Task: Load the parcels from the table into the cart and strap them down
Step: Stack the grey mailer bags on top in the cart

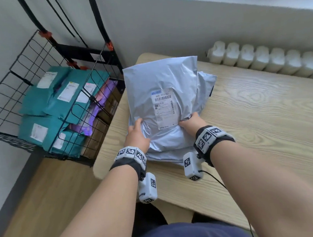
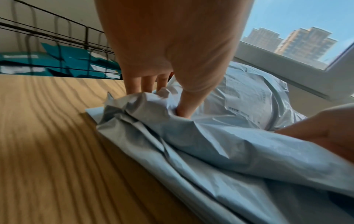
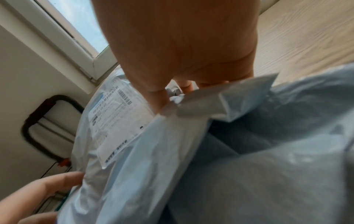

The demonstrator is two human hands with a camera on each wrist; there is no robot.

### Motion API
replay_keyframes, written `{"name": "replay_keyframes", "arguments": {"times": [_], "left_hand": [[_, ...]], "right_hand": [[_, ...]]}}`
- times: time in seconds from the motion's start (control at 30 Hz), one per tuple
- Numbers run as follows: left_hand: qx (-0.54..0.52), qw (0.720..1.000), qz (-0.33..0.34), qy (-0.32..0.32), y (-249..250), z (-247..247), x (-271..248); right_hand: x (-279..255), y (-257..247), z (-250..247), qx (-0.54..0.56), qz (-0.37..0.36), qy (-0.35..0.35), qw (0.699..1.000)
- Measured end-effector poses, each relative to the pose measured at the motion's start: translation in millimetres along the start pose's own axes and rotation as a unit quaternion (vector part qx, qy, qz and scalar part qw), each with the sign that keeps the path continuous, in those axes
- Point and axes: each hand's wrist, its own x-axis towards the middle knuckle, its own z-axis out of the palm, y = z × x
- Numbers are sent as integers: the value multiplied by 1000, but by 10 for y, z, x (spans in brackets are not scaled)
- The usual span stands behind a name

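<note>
Both hands are gripping the top grey parcel (image 1: 161, 92) of a small stack lying at the left end of the wooden worktop (image 1: 253, 111). The left hand (image 1: 137, 136) is clamping the parcel's near left edge, its thumb (image 2: 186, 104) pressing into the plastic on top and its fingers (image 2: 134, 84) reaching down the outer side, bunching the film. The right hand (image 1: 193, 120) is pinching the near right edge beside the white shipping label (image 1: 163, 107), thumb on top and fingers curling beneath the film. The 2 hands are lying apart, 1 at each side of the label. More grey plastic (image 1: 205, 79) is showing beneath and to the right of the held parcel; how many parcels it makes up cannot be told. The black wire cart (image 1: 19, 76) is standing on the floor just beside the worktop's left end, holding teal parcels (image 1: 39, 100), purple parcels (image 1: 102, 96) and brown boxes (image 1: 110, 106). A white radiator (image 1: 259, 59) is running along the wall behind the worktop.
</note>
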Motion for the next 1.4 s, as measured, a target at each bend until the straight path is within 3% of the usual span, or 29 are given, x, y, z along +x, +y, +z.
{"name": "replay_keyframes", "arguments": {"times": [0.23,0.47,0.57,0.67,0.73,0.93,1.1,1.4], "left_hand": [[34,993,90,-75,-225,-441,383],[78,985,150,-48,-371,-810,564],[21,993,112,-36,-346,-842,533],[9,997,20,-80,-294,-831,507],[25,996,4,-91,-288,-839,470],[37,998,15,-40,-362,-875,391],[37,997,66,-16,-431,-944,304],[-38,988,108,100,-727,-1441,351]], "right_hand": [[-180,-271,297,119,82,48,988],[-477,-348,573,161,115,117,973],[-591,-342,511,161,121,143,969],[-697,-312,454,163,106,155,969],[-762,-307,423,148,90,144,974],[-849,-308,346,129,73,138,979],[-970,-342,331,150,57,188,969],[-1157,-1042,397,143,-33,254,956]]}}
